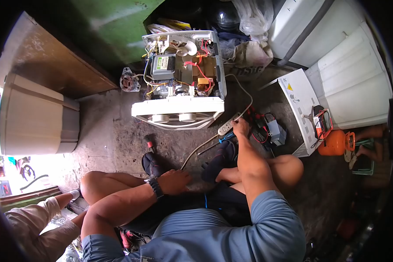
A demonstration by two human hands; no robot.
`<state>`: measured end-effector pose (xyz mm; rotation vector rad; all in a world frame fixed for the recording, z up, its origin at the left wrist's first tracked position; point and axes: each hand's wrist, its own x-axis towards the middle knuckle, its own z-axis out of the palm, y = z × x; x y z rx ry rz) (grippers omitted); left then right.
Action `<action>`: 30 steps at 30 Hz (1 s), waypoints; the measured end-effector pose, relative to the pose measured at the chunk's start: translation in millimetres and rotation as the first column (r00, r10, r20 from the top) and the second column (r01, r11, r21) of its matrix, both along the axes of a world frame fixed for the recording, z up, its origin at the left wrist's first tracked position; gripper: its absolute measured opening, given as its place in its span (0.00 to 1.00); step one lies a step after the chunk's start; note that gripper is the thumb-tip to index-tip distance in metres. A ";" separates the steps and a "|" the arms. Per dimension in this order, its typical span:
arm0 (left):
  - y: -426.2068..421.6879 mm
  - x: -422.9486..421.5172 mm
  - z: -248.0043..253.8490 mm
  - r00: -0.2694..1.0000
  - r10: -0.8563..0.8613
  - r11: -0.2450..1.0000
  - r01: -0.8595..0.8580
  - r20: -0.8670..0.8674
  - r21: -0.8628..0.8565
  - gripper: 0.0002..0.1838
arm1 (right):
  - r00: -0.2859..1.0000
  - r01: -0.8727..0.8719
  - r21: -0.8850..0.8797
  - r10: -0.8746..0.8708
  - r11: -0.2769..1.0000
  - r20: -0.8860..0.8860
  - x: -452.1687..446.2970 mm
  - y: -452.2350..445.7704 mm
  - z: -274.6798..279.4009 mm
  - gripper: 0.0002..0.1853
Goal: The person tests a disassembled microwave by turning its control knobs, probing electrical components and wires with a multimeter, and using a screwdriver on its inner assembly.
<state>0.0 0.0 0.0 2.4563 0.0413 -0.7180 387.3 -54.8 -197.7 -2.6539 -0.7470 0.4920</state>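
Note:
My right hand (241, 126) is closed at the upper end of a white power strip (225, 128) on the floor. A grey cord (250, 97) runs from the opened microwave oven (179, 107) to that end; its plug is hidden by my fingers. My left hand (174, 181) lies over my lap with fingers loosely stretched, holding nothing, a dark watch on the wrist. The microwave's cover is off, showing its transformer (163, 66), coloured wires and two front knobs. A blue-handled screwdriver (225, 139) lies just below the strip.
Right of the strip are red test leads (258, 126) and a grey metal box (276, 132). A white metal cover (302, 109) with a multimeter (322, 123) stands further right, by an orange gas canister (332, 143). A brush (149, 143) and small motor (129, 81) lie left. Another person's legs (35, 222) show lower left.

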 end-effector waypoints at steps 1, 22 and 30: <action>0.0 0.4 1.0 1.000 -0.006 1.000 0.006 -0.003 0.004 0.26 | 1.000 0.012 0.000 -0.012 1.000 -0.023 -1.3 0.8 6.2 0.18; -0.9 1.1 8.2 0.998 0.047 0.998 -0.048 -0.033 -0.039 0.26 | 0.999 -0.031 0.024 0.030 0.999 0.029 -3.5 -2.4 -12.5 0.18; -1.6 -2.7 1.0 0.998 0.070 0.996 -0.070 0.003 -0.054 0.27 | 0.999 -0.044 0.007 0.044 0.999 0.029 -5.7 -4.8 -17.7 0.18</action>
